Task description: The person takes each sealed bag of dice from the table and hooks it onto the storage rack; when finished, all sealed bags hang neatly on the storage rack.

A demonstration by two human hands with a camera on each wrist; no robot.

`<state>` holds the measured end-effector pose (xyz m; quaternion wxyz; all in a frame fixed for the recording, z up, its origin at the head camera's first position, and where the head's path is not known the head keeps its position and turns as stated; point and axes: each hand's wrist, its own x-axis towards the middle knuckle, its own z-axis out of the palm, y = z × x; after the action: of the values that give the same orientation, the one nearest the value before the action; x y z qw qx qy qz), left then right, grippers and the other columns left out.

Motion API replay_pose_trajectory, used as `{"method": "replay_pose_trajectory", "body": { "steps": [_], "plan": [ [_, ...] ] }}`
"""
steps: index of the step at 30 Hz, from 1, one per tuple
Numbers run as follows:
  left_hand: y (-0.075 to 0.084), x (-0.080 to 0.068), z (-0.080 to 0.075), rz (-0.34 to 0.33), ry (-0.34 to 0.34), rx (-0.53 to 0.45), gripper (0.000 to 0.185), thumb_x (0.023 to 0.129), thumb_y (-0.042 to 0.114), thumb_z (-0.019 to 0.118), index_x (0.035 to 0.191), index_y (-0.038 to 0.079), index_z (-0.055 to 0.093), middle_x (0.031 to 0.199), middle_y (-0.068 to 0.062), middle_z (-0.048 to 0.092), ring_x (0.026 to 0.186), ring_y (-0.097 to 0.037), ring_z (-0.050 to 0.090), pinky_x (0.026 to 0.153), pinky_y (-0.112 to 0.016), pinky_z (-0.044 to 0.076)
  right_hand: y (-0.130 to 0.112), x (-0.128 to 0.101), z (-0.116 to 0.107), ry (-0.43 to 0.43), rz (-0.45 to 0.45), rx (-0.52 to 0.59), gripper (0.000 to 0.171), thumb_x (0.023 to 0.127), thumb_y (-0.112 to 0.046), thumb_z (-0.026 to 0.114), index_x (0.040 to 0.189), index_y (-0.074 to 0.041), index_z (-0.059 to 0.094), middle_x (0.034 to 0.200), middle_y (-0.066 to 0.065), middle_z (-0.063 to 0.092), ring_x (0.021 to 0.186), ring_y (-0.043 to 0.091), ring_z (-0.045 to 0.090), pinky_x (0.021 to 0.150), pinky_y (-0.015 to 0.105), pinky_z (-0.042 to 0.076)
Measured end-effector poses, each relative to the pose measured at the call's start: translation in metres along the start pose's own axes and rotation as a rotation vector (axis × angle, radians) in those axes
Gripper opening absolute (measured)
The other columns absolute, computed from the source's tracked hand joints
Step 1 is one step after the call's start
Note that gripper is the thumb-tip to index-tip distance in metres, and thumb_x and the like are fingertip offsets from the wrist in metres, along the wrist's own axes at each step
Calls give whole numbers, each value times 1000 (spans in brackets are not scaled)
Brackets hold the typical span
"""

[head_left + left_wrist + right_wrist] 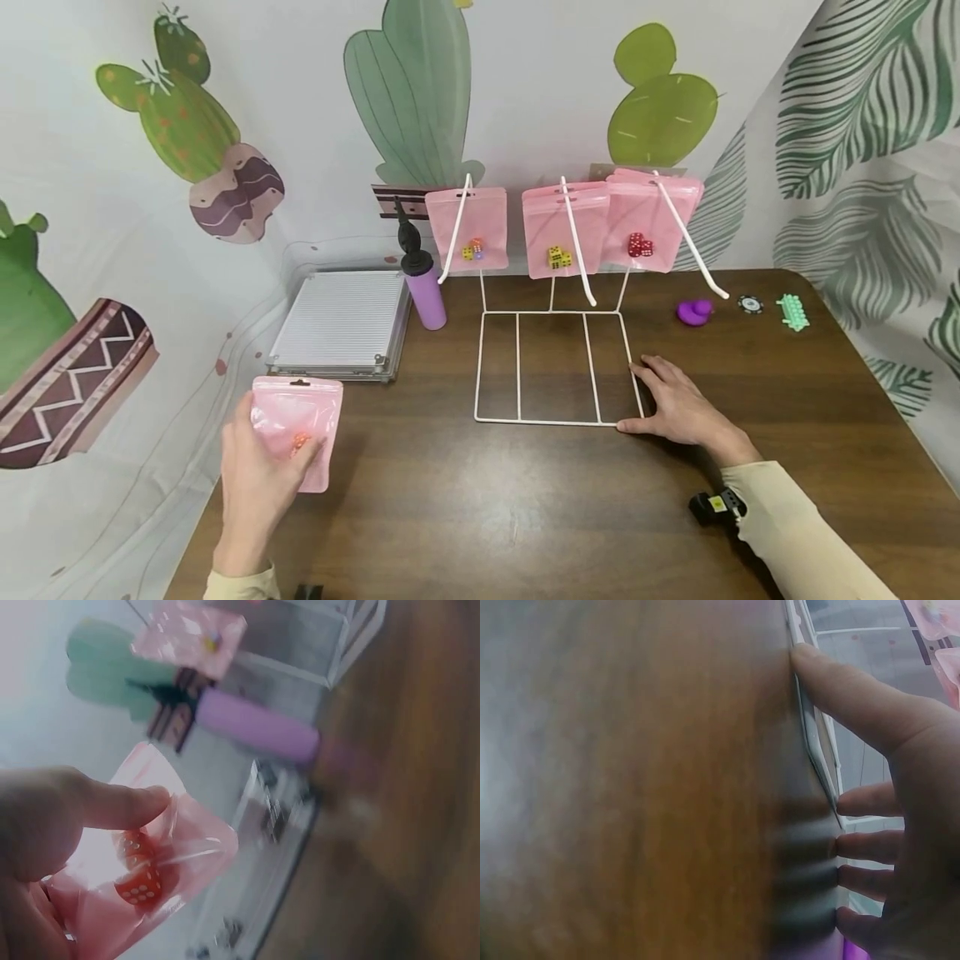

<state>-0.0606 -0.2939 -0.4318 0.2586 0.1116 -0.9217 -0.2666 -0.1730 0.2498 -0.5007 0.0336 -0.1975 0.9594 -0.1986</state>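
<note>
Dark wood-grain table (465, 517) against a cactus-print backdrop. Left hand (258, 483) at near left holds a translucent pink zip pouch (300, 421) upright off the table, thumb (112, 802) pinching its face; small orange-red dice (139, 881) sit inside it. Right hand (678, 404) lies flat, fingers straight, holding nothing, thumb and fingertips touching the near right corner of a white wire display rack (555, 367) standing mid-table. Three pink dice pouches hang on the rack's white pegs: left one (467, 227) with mixed-colour dice, middle one (564, 229) with yellow dice, right one (651, 218) with dark red dice. Purple cylinder with a black top (423, 292) stands just left of the rack; ribbed white board (343, 321) lies left of that. Far right: purple rubber duck (693, 312), black poker chip (750, 304), mint-green toothed plastic piece (792, 312)
</note>
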Motion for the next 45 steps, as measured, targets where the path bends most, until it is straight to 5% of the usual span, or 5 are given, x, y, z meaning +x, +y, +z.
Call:
{"method": "replay_pose_trajectory", "body": {
  "steps": [15, 25, 35, 45],
  "plan": [
    [74, 8, 5, 198, 47, -197, 110, 59, 19, 93, 151, 17, 34, 110, -21, 52, 92, -25, 48, 69, -32, 33, -1, -2, -1, 3, -3, 12, 103, 69, -56, 80, 140, 7, 43, 147, 33, 33, 136, 53, 27, 110, 64, 24],
    [109, 17, 15, 300, 59, -283, 107, 60, 23, 92, 150, 13, 35, 127, -21, 52, 107, -32, 51, 82, -44, 40, -2, 0, -2, 1, -2, 14, 103, 69, -57, 80, 140, 7, 43, 148, 33, 33, 136, 52, 26, 109, 64, 24],
    [146, 26, 26, 384, 83, -418, 103, 61, 23, 92, 148, 12, 37, 134, -16, 52, 116, -29, 50, 91, -42, 41, -1, -3, -1, -4, 1, 9, 102, 69, -57, 80, 140, 7, 43, 147, 34, 33, 136, 53, 26, 110, 65, 23],
    [167, 32, 32, 411, 78, -479, 102, 62, 26, 92, 148, 11, 37, 134, -13, 52, 118, -26, 50, 93, -39, 42, -1, -2, -1, -16, 10, 13, 103, 69, -58, 79, 141, 7, 43, 148, 34, 31, 137, 53, 25, 110, 65, 23]
  ]
}}
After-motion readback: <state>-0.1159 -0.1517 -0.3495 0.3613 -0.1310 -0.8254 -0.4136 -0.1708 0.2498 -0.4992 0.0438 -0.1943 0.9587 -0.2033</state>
